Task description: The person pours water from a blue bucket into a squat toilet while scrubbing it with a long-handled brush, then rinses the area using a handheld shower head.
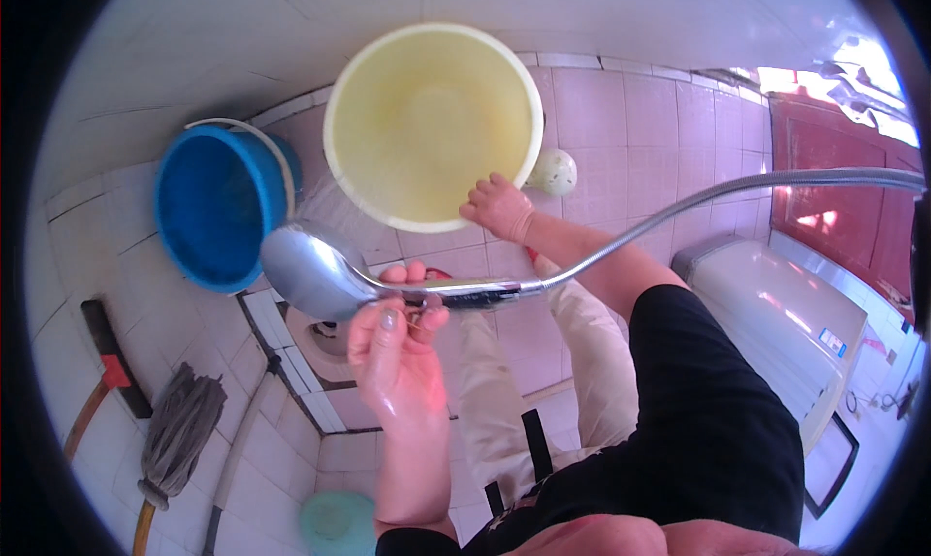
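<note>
My left hand (pixel 393 348) is closed around the handle of a chrome shower head (pixel 315 265), thumb uppermost. Fine water streaks show beside the head, between the blue bucket and the pale yellow basin. A ribbed metal hose (pixel 737 183) runs from the handle to the right edge. The large round basin (pixel 531 91) has a whitish rim and contains what looks like shallow water. At its near right side my right hand (pixel 497 209) grips the rim, with the fingertips over the edge.
A blue bucket (pixel 175 158) with a white handle stands left of the basin. A white round object (pixel 555 172) sits at its right. Mop (pixel 184 430) and brush (pixel 112 352) lean at left. A green basin (pixel 337 522), a white appliance (pixel 776 309) and a red door (pixel 844 188) surround me.
</note>
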{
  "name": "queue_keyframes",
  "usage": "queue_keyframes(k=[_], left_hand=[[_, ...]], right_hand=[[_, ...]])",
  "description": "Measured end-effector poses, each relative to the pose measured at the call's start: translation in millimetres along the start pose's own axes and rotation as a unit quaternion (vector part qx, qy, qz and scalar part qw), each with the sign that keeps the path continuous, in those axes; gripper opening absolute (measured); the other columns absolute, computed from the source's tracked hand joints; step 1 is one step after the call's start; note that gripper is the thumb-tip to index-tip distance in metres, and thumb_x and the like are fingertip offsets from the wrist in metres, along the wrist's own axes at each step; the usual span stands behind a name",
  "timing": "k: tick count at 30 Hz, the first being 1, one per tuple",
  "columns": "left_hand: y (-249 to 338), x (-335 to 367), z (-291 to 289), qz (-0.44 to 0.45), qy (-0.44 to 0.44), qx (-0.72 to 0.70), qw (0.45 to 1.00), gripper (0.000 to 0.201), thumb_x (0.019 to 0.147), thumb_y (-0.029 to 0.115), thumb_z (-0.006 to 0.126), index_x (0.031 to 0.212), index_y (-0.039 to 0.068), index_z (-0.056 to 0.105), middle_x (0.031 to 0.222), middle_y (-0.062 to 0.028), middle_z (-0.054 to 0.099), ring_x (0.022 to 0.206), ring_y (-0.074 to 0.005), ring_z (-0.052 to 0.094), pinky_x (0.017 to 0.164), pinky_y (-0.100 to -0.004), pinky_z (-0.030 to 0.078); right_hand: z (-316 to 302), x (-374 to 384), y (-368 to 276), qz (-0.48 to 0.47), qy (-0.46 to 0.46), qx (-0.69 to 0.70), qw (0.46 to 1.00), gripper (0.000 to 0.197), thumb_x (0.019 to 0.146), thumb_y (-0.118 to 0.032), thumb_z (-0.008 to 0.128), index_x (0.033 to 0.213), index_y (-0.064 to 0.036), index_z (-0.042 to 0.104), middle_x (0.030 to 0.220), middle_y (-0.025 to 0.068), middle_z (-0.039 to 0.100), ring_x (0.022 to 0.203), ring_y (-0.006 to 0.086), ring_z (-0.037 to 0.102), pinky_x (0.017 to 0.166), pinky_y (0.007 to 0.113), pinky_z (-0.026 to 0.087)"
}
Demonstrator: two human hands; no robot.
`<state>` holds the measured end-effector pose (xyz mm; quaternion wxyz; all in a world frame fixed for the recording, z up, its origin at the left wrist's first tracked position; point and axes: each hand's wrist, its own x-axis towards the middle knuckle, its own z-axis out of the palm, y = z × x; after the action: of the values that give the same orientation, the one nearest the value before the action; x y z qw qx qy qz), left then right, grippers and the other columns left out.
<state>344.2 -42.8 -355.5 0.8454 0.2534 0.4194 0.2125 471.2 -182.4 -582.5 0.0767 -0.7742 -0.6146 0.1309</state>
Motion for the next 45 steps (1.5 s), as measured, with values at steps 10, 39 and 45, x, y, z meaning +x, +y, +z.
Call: queue_keyframes(k=[10, 39, 45], left_hand=[[-100.6, 79.9, 23.0, -0.037, -0.013, -0.035, 0.999, 0.014, 0.085, 0.004, 0.048, 0.091, -0.002, 0.059, 0.108, -0.0167, 0.052, 0.104, -0.0303, 0.051, 0.071, -0.0312, 0.055], [-95.5, 90.3, 19.9, -0.027, -0.003, -0.037, 0.999, 0.016, 0.085, 0.010, 0.050, 0.093, -0.003, 0.056, 0.112, -0.0182, 0.050, 0.110, -0.0322, 0.046, 0.078, -0.0341, 0.052], [-61.2, 78.5, 6.4, 0.001, -0.008, -0.036, 0.999, 0.019, 0.086, 0.014, 0.049, 0.094, -0.002, 0.055, 0.112, -0.0182, 0.051, 0.110, -0.0316, 0.047, 0.080, -0.0340, 0.052]], right_hand=[[39.4, -147.7, 17.3, 0.068, -0.150, 0.225, 0.960, 0.011, 0.066, -0.012, 0.052, 0.076, -0.0062, 0.051, 0.082, 0.0144, 0.052, 0.076, 0.0297, 0.053, 0.067, 0.041, 0.042], [73.2, -198.3, 180.1, 0.009, -0.142, -0.009, 0.990, 0.010, 0.071, -0.011, 0.051, 0.075, -0.0088, 0.060, 0.096, 0.0084, 0.057, 0.100, 0.0212, 0.049, 0.076, 0.034, 0.042], [-56.0, -182.4, 116.0, 0.134, -0.049, 0.254, 0.957, 0.024, 0.068, 0.005, 0.051, 0.091, -0.0009, 0.056, 0.098, 0.0148, 0.058, 0.094, 0.0327, 0.054, 0.078, 0.036, 0.046]])
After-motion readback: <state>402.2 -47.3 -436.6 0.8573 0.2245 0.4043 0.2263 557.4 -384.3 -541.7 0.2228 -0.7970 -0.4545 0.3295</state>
